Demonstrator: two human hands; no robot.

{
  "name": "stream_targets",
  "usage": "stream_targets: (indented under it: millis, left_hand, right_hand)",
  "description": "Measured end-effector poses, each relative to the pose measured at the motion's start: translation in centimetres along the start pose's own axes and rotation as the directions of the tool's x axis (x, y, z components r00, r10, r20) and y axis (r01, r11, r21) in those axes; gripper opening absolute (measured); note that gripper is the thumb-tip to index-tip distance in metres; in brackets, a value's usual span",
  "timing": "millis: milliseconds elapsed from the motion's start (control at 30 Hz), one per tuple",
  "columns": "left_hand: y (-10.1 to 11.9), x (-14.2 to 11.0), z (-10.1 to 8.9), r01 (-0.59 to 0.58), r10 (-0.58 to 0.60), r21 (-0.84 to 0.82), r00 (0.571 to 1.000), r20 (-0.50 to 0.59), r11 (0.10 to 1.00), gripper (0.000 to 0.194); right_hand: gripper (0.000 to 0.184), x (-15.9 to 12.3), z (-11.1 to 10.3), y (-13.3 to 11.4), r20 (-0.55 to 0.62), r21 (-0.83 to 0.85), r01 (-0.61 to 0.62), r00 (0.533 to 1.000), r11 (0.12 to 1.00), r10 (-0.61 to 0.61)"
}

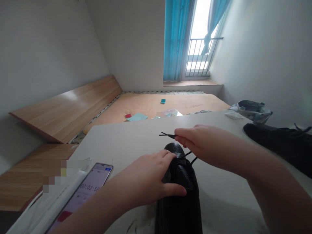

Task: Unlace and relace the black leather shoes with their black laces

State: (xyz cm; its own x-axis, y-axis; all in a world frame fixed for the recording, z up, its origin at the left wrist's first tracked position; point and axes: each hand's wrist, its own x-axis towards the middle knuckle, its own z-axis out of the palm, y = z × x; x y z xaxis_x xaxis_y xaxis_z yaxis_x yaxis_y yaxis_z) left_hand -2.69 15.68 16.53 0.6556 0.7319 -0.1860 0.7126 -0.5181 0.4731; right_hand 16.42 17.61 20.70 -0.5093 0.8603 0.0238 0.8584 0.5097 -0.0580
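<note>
A black leather shoe (179, 191) stands on the white table (126, 139) right in front of me, toe pointing away. My left hand (148, 177) lies over the top of the shoe, fingers wrapped on it and thumb along its side. My right hand (197, 143) hovers just above the toe, pinching the black shoelace (167, 135). The lace ends stick out to the left of the fingers, and more lace runs down to the shoe.
A second black shoe (280, 143) lies at the table's right edge, with a plastic bag (253, 110) behind it. A phone (87, 188) showing a timer rests at the left front. Beyond the table are a wooden bed frame (151, 104) with small items, and a window with blue curtains (175, 39).
</note>
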Motion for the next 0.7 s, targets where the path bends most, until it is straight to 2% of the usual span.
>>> stream_targets:
  millis: [67,133,300,367,467,567,700]
  left_hand:
    - [0.1,0.1,0.0,-0.006,0.006,0.0,1.0,0.002,1.0,0.063]
    - [0.1,0.2,0.1,-0.021,0.021,0.0,1.0,-0.003,1.0,0.06]
    - [0.0,0.4,0.3,-0.029,0.028,-0.023,0.999,-0.023,0.999,0.058]
    - [-0.2,0.4,0.5,-0.05,0.049,-0.027,0.998,-0.025,0.998,0.062]
    - [-0.4,0.5,0.6,-0.091,0.091,-0.029,0.996,-0.013,0.995,0.068]
    - [-0.6,0.8,0.6,-0.128,0.127,-0.063,0.992,-0.023,0.99,0.069]
    - [-0.6,1.1,0.6,-0.143,0.144,-0.102,0.99,-0.001,0.984,0.065]
  right_hand:
    - [0.022,0.0,0.4,0.4,0.093,-0.001,-0.02,0.995,1.0,0.02]
    - [0.022,0.0,0.5,0.9,0.205,0.07,-0.022,0.979,0.997,0.007]
    - [0.026,0.5,0.2,1.9,0.472,0.31,-0.071,0.877,0.948,-0.089]
    - [0.027,0.9,0.2,2.2,0.488,0.349,-0.051,0.862,0.936,-0.136]
    - [0.027,1.1,0.2,2.5,0.442,0.412,0.026,0.868,0.911,-0.225]
    - [0.027,1.1,0.1,2.5,0.424,0.478,0.068,0.856,0.876,-0.298]
    - [0.027,0.9,-0.4,2.0,0.428,0.473,0.065,0.854,0.878,-0.294]
